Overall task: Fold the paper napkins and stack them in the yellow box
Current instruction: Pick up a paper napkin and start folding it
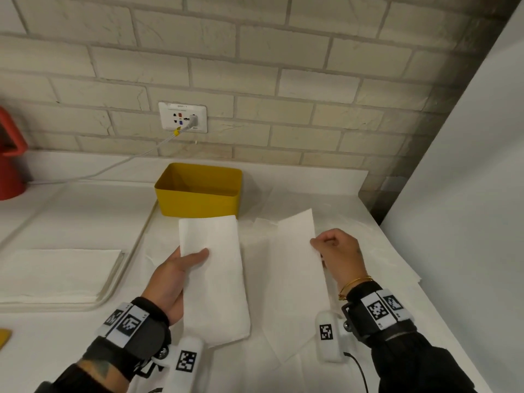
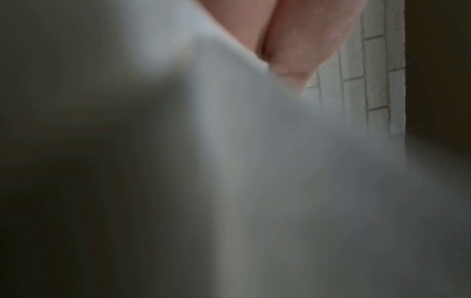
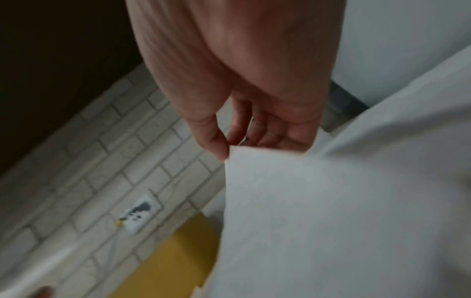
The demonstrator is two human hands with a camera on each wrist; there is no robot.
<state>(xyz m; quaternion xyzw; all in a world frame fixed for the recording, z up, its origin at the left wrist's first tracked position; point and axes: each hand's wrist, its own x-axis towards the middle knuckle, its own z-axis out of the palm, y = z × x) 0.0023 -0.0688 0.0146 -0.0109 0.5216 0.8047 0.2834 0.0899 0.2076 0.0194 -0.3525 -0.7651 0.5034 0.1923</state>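
Blurred white folded paper napkin (image 2: 229, 161) fills the left wrist view, held by the left hand (image 1: 173, 276); the right hand (image 1: 337, 251) pinches another white napkin (image 1: 295, 268) near the open yellow plastic box (image 1: 198, 199).

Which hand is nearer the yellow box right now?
Left. The left hand grips a folded napkin whose far end almost reaches the yellow box; the right hand pinches another napkin farther to the box's right.

A white counter (image 1: 71, 217) runs along the brick wall. On it, near the wall, stands the yellow box (image 1: 198, 198). A stack of flat napkins (image 1: 56, 272) lies on a tray at the left, a red object (image 1: 10, 165) sits far left, and a cable (image 1: 93, 173) trails across the back.
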